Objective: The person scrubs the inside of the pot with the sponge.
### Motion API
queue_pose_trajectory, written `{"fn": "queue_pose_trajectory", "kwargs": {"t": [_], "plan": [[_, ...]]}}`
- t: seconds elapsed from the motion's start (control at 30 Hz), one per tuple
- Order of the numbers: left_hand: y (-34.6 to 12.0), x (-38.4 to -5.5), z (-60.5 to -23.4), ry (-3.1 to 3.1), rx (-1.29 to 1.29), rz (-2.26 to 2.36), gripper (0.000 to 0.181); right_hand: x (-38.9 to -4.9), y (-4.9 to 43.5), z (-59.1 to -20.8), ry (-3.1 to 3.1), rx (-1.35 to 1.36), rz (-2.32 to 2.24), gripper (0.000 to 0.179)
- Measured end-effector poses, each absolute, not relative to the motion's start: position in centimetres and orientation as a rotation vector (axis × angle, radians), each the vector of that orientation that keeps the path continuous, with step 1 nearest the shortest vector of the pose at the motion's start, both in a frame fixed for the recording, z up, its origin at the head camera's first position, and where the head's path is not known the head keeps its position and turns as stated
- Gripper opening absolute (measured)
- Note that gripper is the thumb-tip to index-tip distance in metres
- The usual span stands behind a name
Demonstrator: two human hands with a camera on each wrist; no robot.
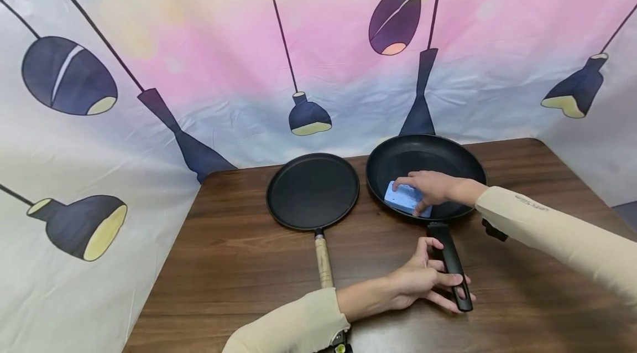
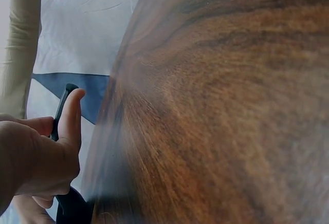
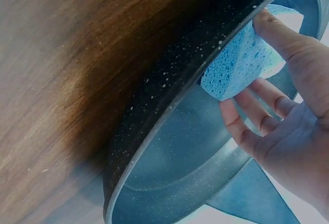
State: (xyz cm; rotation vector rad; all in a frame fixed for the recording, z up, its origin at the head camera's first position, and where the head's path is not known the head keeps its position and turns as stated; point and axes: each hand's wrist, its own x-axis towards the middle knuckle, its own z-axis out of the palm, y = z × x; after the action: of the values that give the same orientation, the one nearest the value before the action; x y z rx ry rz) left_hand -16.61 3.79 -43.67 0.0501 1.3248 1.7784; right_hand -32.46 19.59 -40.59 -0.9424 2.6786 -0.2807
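A black frying pan (image 1: 423, 152) with a speckled outer wall (image 3: 159, 80) lies at the back right of the table. My right hand (image 1: 435, 187) reaches inside and grips a light-blue porous sponge (image 1: 404, 198) against the near part of its surface. In the right wrist view, thumb and fingers hold opposite sides of that sponge (image 3: 236, 67). My left hand (image 1: 418, 278) holds the pan's black handle (image 1: 450, 256), which points toward me. The left wrist view shows the handle (image 2: 62, 110) between thumb and fingers of that hand (image 2: 46, 154); some fingers are hidden.
Left of the frying pan lies a flat round black pan (image 1: 313, 192). Its wooden handle (image 1: 323, 261) runs toward me and passes beneath my left sleeve (image 1: 298, 322). Behind the brown wooden table (image 1: 224, 264) hangs a backdrop cloth (image 1: 209, 37) printed with lamps.
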Motion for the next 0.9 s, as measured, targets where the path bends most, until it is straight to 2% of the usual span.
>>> {"fn": "queue_pose_trajectory", "kwargs": {"t": [0.3,0.63,0.9], "plan": [[3.7,-16.5,-43.7,1.307,0.049,1.747,0.044,-33.9,19.8,-41.3,2.734,-0.958,-0.269,0.068],[3.5,-16.6,-43.4,1.337,0.031,1.751,0.046,-39.3,18.8,-40.4,2.904,-0.568,-0.148,0.068],[3.6,-16.8,-43.6,1.355,0.037,1.776,0.046,-40.3,20.9,-41.1,2.925,-0.423,-0.125,0.069]]}}
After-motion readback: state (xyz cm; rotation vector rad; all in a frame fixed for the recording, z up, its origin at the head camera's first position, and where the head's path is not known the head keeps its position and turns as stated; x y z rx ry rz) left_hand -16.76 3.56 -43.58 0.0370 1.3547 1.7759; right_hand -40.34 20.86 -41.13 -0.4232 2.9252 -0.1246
